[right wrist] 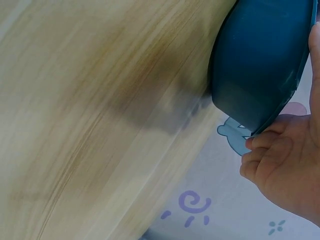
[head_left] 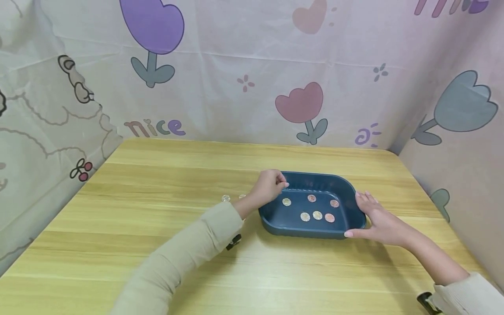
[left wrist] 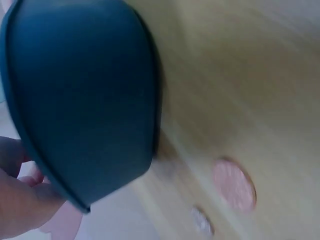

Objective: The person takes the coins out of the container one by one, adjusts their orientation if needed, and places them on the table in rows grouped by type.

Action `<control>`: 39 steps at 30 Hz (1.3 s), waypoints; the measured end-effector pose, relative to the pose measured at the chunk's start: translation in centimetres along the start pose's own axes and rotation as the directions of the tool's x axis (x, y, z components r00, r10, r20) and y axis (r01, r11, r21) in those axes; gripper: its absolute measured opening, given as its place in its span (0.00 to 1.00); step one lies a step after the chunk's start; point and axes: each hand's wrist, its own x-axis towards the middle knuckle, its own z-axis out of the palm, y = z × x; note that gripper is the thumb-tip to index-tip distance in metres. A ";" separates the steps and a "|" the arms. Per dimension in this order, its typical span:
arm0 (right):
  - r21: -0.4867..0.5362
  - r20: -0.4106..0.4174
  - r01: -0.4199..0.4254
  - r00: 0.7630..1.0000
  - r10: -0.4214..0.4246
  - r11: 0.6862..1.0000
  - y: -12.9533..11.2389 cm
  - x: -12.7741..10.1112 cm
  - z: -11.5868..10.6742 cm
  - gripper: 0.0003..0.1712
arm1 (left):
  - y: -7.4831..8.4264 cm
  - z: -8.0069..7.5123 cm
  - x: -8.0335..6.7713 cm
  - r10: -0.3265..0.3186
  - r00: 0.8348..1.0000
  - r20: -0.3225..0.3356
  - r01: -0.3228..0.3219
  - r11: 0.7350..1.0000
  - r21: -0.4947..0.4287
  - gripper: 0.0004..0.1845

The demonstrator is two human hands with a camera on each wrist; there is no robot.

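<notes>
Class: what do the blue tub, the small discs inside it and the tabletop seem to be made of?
Dark blue oval tub: probably moulded plastic, matte, with rounded rim. Small round discs: possibly metal coins, silvery and coppery; too small to confirm. Tabletop: pale wood or laminate, visible grain stripes.

Soft even light, blurred wrist views
</notes>
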 end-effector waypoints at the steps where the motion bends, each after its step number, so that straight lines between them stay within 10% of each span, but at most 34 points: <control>1: -0.002 0.000 0.000 1.000 0.000 1.000 0.0 0.0 0.0 0.65 | 0.1 0.3 0.1 -0.021 1.000 0.019 0.021 1.000 0.004 0.07; 12: -0.001 0.001 -0.004 1.000 0.004 1.000 -0.1 0.0 0.1 0.64 | 0.1 2.6 1.1 -0.163 0.975 0.153 0.137 0.976 0.169 0.06; 18: -0.009 0.001 -0.006 1.000 0.006 1.000 0.0 0.0 0.1 0.65 | -0.3 3.6 1.2 -0.222 0.946 0.237 0.140 0.938 0.317 0.25; 26: -0.007 -0.001 -0.003 1.000 0.003 1.000 0.1 0.0 0.1 0.64 | -0.2 3.9 1.2 -0.225 0.955 0.191 0.141 0.916 0.374 0.10; 32: 0.009 -0.006 0.011 1.000 -0.011 1.000 0.2 0.1 0.2 0.64 | -0.2 4.1 1.4 -0.264 0.947 0.181 0.189 0.917 0.352 0.25; 39: 0.010 -0.005 0.011 1.000 -0.011 1.000 0.3 0.2 0.2 0.64 | -0.5 4.0 1.7 -0.236 0.952 0.193 0.145 0.907 0.394 0.11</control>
